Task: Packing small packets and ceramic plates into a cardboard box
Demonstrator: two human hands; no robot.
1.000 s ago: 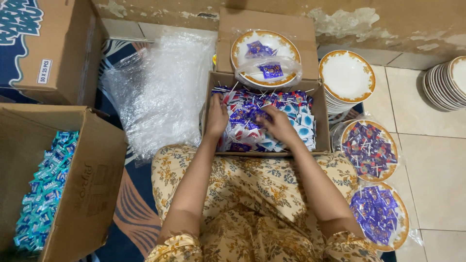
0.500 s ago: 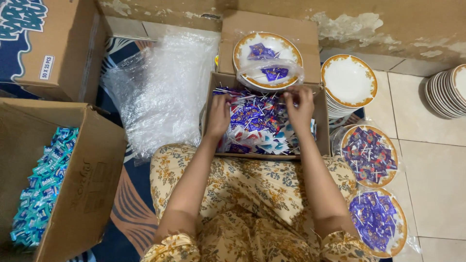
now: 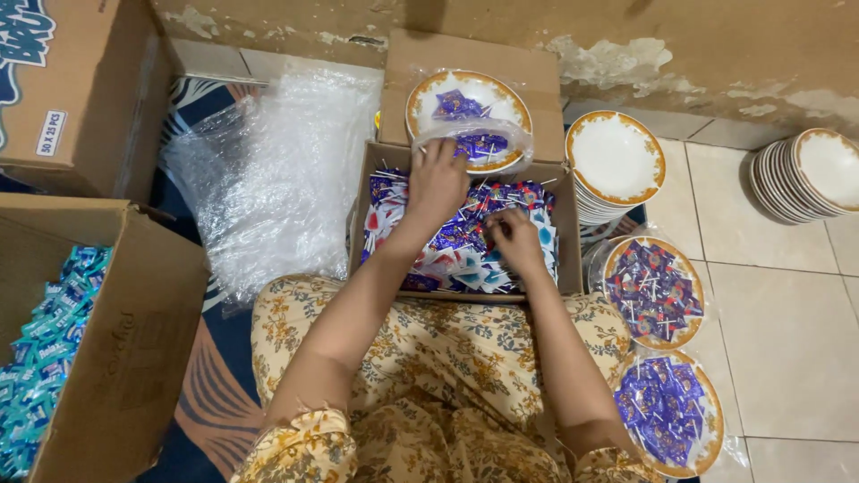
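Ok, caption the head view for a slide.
Both hands, left and right, dig into a box of wrapped lollipops beside plates.

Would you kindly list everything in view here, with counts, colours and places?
Box of sweets: one, brown cardboard, full of blue, purple and white wrapped lollipops, in front of the lap.
Bagged plate: one, white with gold rim, few purple sweets, on the box's far flap.
Filled plates: two, wrapped in clear plastic, purple sweets, on the right.
Empty plate stacks: two, white with gold rims, on the tiles to the right.
Bubble wrap: one clear heap, on the left.
Open carton: one, brown, with light blue packets, near left.
Closed carton: one, brown, upper left.
Left hand: at the box's far edge, touching the plate's bag.
Right hand: among the sweets.
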